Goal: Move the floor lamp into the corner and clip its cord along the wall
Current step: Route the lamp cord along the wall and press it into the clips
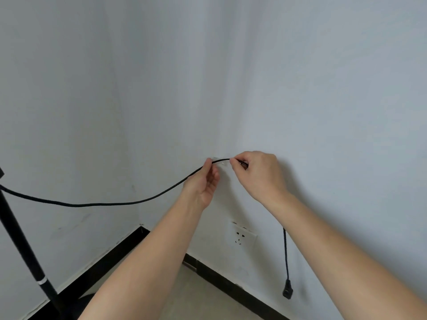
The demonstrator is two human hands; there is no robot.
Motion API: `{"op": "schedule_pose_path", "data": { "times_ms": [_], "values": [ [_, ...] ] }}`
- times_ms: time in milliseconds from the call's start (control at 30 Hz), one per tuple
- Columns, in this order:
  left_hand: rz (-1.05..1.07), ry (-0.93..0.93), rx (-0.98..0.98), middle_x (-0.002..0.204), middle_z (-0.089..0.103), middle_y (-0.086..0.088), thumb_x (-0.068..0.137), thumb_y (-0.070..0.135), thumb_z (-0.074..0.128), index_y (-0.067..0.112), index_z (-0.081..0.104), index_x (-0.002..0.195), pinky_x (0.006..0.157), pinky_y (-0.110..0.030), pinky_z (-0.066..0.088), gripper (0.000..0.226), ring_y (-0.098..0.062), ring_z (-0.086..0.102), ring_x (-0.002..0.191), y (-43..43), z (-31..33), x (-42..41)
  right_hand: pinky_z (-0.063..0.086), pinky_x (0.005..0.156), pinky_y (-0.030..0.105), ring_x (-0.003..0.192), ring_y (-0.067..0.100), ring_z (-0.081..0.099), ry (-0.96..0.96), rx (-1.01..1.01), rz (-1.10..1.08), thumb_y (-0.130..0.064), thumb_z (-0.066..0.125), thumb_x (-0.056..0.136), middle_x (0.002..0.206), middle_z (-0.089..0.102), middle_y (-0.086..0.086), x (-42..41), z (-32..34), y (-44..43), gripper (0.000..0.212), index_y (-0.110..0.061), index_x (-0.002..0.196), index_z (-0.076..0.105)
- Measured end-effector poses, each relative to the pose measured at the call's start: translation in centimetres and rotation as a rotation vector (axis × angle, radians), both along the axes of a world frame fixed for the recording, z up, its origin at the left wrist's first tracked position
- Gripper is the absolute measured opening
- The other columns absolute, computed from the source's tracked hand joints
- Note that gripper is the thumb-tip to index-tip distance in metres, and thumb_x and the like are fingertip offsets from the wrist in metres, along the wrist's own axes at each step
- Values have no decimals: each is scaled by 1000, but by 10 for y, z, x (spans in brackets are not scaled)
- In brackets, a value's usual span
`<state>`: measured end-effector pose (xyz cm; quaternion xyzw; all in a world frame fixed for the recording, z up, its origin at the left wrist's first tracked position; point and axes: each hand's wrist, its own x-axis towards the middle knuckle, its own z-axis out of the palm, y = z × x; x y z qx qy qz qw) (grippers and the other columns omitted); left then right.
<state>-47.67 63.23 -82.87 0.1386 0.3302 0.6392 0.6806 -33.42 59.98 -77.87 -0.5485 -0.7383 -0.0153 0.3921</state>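
Against the pale wall (323, 88), both hands, left (203, 183) and right (258, 174), pinch the limp, light black cord (104, 203) either side of a clear clip (220, 161), best gripped close.

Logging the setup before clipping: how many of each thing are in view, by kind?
Lamp pole: 1
Cord: 1
Plug: 1
Wall socket: 1
Clear clip: 1
Hands: 2, left hand, right hand
Total: 7
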Motion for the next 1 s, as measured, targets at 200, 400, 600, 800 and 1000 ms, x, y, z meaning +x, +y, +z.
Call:
{"op": "schedule_pose_path", "data": {
  "times_ms": [200, 400, 600, 800, 1000],
  "values": [
    [42, -42, -24, 57, 68, 0, 87, 11, 75, 5, 71, 80, 47, -18, 55, 11, -6, 64, 45, 8, 3, 4, 58, 69, 37, 76, 21, 69, -72, -13, -44, -34, 59, 95, 77, 76, -2, -1, 11, 8, 26, -20, 91, 80],
    [71, 35, 39, 62, 67, -6, 89, 7, 73, -1, 71, 86, 57, -21, 59, 8, -12, 64, 50, 10, 2, 0, 59, 71, 32, 78, 14, 72, 10, -1, -58, -28, 62, 91, 83, 79, -9, 2, 7, 7, 16, -25, 95, 77],
    [65, 151, 85, 77, 70, -11, 88, 6, 73, -1, 71, 94, 63, -23, 60, 10, -17, 67, 65, 6, 4, -6, 58, 65, 36, 73, 20, 71, -71, -93, -38, -26, 58, 93, 82, 79, -6, 8, -34, -5, 16, -25, 94, 75],
    [106, 311, 103, 78, 72, -9, 84, 8, 78, 1, 73, 90, 60, -23, 58, 11, -16, 67, 63, 4, 4, -3, 56, 71, 31, 74, 13, 69, 64, -98, 17, -19, 59, 95, 86, 77, -6, 9, -67, -3, 24, -26, 113, 73],
    [193, 404, 120, 69, 69, -3, 88, 11, 74, 9, 71, 78, 60, -25, 56, 12, -16, 63, 64, 0, 1, 6, 58, 72, 28, 66, 10, 73, 487, -373, 123, -24, 62, 98, 79, 76, -3, 19, -98, -13, 11, -25, 109, 64]
  ]
}}
